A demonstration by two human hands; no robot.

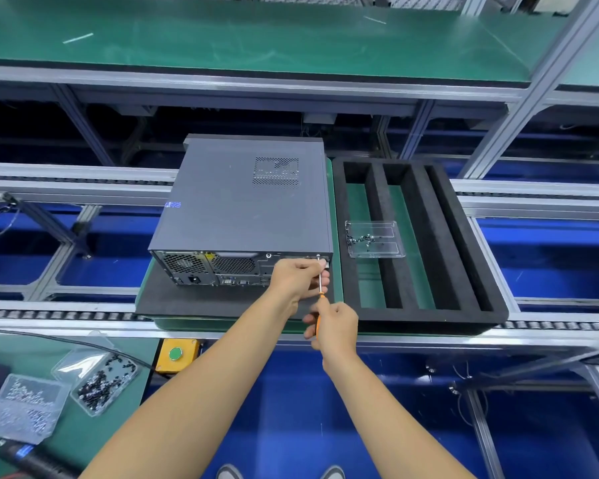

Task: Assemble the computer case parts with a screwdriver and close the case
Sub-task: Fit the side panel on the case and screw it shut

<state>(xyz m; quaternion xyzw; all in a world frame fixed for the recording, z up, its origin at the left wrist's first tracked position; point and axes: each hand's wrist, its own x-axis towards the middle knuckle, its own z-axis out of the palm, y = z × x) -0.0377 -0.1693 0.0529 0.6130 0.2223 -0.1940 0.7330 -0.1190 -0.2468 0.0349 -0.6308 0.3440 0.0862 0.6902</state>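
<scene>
A grey computer case (pixel 242 205) lies on its side on a dark foam pad (pixel 201 300), its side panel on and its rear ports facing me. My right hand (pixel 334 328) grips the orange handle of a screwdriver (pixel 320 288). The metal shaft runs up to a screw (pixel 318 257) at the upper right corner of the rear panel. My left hand (pixel 296 276) pinches the shaft near the tip, right against the rear panel.
A black foam tray (pixel 464 257) with long slots lies to the right of the case, holding a clear plastic tray (pixel 376 238) with several dark screws. At the lower left are clear boxes of screws (pixel 97 378) and a yellow box with a green button (pixel 176 354).
</scene>
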